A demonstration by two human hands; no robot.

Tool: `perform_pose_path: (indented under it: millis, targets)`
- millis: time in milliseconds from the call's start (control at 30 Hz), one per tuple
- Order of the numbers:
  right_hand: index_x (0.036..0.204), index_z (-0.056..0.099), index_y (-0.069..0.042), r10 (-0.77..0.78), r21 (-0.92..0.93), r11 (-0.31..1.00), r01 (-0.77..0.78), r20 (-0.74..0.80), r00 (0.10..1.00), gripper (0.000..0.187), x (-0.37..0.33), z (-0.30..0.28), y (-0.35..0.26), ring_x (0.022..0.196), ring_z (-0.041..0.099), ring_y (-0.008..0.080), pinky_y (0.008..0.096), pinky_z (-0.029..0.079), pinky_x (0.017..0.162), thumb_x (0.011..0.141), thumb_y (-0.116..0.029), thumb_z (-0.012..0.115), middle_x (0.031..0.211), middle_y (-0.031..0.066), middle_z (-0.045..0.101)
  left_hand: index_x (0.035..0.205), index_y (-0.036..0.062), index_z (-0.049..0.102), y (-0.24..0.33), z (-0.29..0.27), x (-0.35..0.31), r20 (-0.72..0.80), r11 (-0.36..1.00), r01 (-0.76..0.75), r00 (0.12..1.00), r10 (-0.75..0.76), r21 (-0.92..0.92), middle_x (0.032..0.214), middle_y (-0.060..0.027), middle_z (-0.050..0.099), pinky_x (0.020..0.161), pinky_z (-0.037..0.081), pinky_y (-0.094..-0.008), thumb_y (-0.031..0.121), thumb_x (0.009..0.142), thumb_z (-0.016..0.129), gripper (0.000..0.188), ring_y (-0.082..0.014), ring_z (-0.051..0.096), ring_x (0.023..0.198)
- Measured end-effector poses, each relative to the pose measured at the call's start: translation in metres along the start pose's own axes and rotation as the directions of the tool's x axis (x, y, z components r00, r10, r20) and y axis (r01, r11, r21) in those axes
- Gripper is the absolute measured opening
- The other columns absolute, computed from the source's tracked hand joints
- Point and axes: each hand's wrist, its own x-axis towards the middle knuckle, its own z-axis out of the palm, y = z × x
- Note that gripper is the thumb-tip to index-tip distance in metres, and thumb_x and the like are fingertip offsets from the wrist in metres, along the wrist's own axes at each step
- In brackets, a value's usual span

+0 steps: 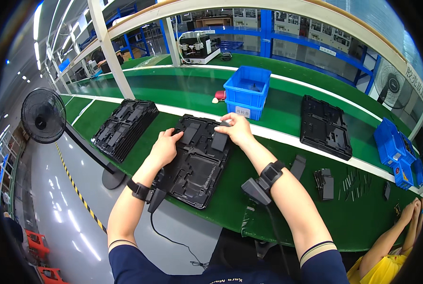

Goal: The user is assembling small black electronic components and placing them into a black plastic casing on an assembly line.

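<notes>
The person's left hand (165,147) is partly curled at the upper left of a black tray (195,175), its fingertips against the near side of a flat dark box (189,134) that sits in the tray — whether it grips that box or merely rests there, I cannot tell. The right hand (238,129) is nearly closed, thumb and fingers pinching the top end of a second dark box (219,141), which lies at the upper right of the same tray, just beside the first. The tray rests at a slant near the front edge of a green table (277,227). Both wrists wear a black strap with a small device and a cable. To the left stands a stack of trays (125,128), and near the top of the middle tray is a pair of blue bins (248,90), one on the other, with a small red thing (220,96) at their side. Farther right is another black tray (326,127); nearer the front lie a few loose dark boxes (327,185) and some thin strips (352,183). A co-worker's hands (412,208) are at the far right, near more blue bins (390,144). A black fan (43,116) stands on the floor at left.
</notes>
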Motion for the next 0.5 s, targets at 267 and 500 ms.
perform_pose_path:
  millis: [267,500]
  targets:
    - [0.104,0.064,-0.006,-0.299,-0.439,0.859,0.264,-0.013,0.954,0.040,-0.026,0.017,-0.019,0.102,0.051,0.0298,0.0385,0.040,0.089,0.068,-0.022,0.073,0.103,0.0123,0.059,0.119,0.0089,0.054,-0.005,-0.001,0.000,-0.087,0.996,-0.054,0.995,0.049,-0.065,0.126,-0.0181,0.046,0.097,0.039,-0.0388,-0.002,0.080,0.045,0.042,-0.0341,0.043,0.116]
    - [0.124,0.051,-0.015,-0.284,-0.587,0.679,0.440,0.343,0.895,0.038,-0.051,0.007,-0.016,0.124,0.036,0.0334,0.0428,0.030,0.103,0.089,-0.029,0.051,0.135,0.0169,0.038,0.119,0.0020,0.052,-0.015,-0.006,0.001,-0.173,0.961,-0.132,0.981,0.090,-0.244,0.120,-0.0224,0.050,0.094,0.040,-0.0381,-0.002,0.083,0.040,0.038,-0.0374,0.050,0.108]
